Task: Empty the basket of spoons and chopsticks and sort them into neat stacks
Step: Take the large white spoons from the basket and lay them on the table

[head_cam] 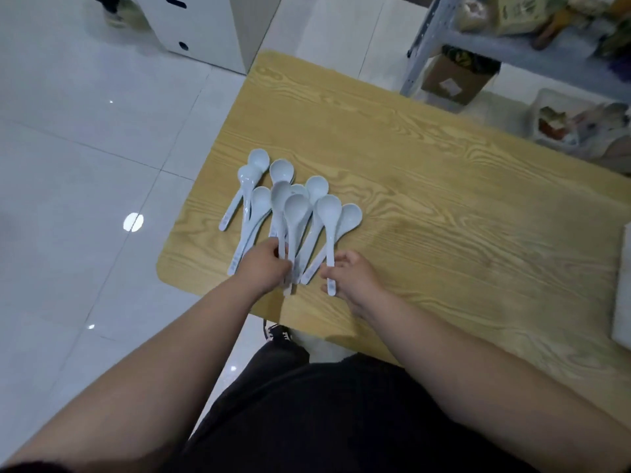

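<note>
Spoons (295, 207) fanned; left hand (264, 269) grips handles, right hand (356, 279) pinches 1

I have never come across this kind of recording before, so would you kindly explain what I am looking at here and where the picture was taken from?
There is no machine in this one: a person is working with two bare hands. The single picture comes from a wide-angle camera worn on the person's head, looking forward and down, which is why both forearms reach in from the bottom edge. The left hand grips the handles of some of the white spoons, and the right hand pinches the handle of a single spoon. The remaining spoons lie in a loose, overlapping fan near the left end of the wooden table. No chopsticks can be seen in this view.
</note>
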